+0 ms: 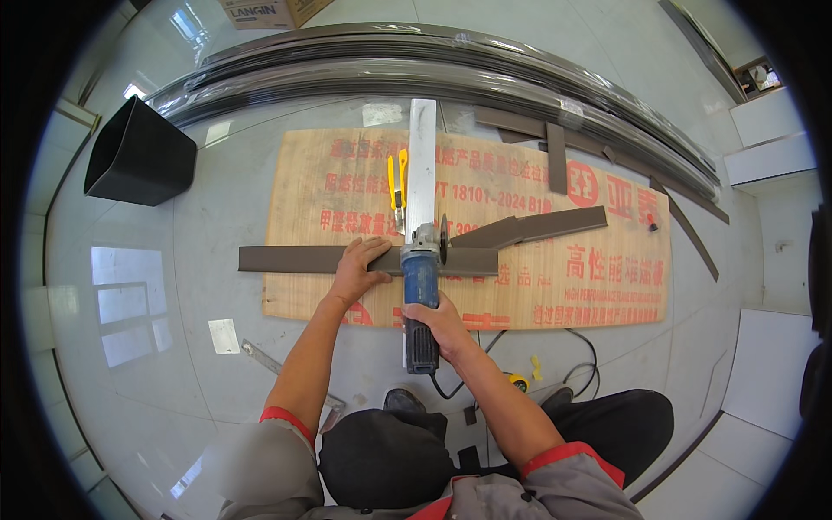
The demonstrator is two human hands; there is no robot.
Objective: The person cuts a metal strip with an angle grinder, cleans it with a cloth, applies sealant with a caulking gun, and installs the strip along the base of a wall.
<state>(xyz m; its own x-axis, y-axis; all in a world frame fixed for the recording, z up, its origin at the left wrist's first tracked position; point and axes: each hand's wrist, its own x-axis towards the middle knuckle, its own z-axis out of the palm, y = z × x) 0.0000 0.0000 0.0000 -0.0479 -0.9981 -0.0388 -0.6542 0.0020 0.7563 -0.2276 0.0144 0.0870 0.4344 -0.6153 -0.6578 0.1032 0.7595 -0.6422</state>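
Observation:
My right hand (440, 323) is wrapped round the body of a blue and black angle grinder (422, 282). The grinder's thin disc (445, 238) stands upright at its far right side, by the brown strip (290, 259) lying crosswise on the board. My left hand (357, 270) lies on that strip, just left of the grinder, fingers spread and pressing down. Under the grinder's head runs a long silver metal bar (422, 156), pointing away from me. Two yellow utility knives (397, 186) lie left of the bar. Whether the disc touches the strip I cannot tell.
A wooden board (303, 199) with red print lies on the tiled floor. Brown offcuts (568, 224) rest on its right side. Wrapped long profiles (347, 82) span the far side. A black bin (143, 156) stands left, a try square (263, 357) lies near. The cord (594, 355) loops right.

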